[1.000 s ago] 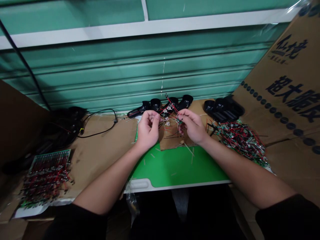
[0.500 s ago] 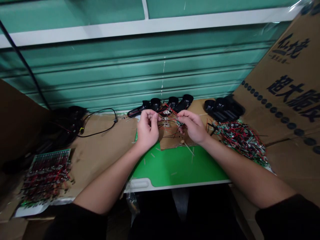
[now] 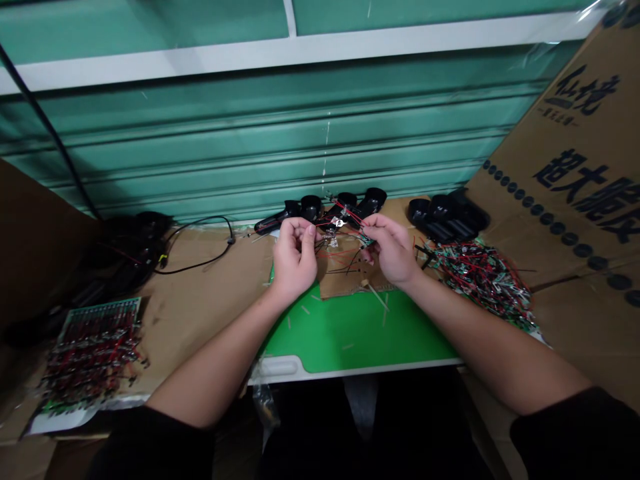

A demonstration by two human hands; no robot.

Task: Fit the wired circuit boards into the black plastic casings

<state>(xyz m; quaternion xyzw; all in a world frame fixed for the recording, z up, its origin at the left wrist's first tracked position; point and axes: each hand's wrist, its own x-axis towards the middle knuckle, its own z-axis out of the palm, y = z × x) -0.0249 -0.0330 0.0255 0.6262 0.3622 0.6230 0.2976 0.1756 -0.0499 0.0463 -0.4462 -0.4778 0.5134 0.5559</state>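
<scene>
Pinching a small green circuit board (image 3: 367, 239) with red and black leads in the right hand (image 3: 393, 250), fingers closed on it, just above a cardboard sheet (image 3: 345, 280) on the desk (image 3: 200, 313). Left hand (image 3: 295, 257) curled and close beside, fingertips (image 3: 306, 227) at a tangle of red leads (image 3: 337, 223); exact grip hidden. Just behind both hands, a row of black moulded housings (image 3: 367, 203); more of them (image 3: 445, 217) off to the right. Progress: wired boards heaped loose at right (image 3: 483, 280), neat rows on a tray (image 3: 100, 305) at left; amount left unclear. Green mat (image 3: 360, 333) in front. Carton (image 3: 565, 167) printed 仙境 and 超大脆皮; no legible markings on the parts.
</scene>
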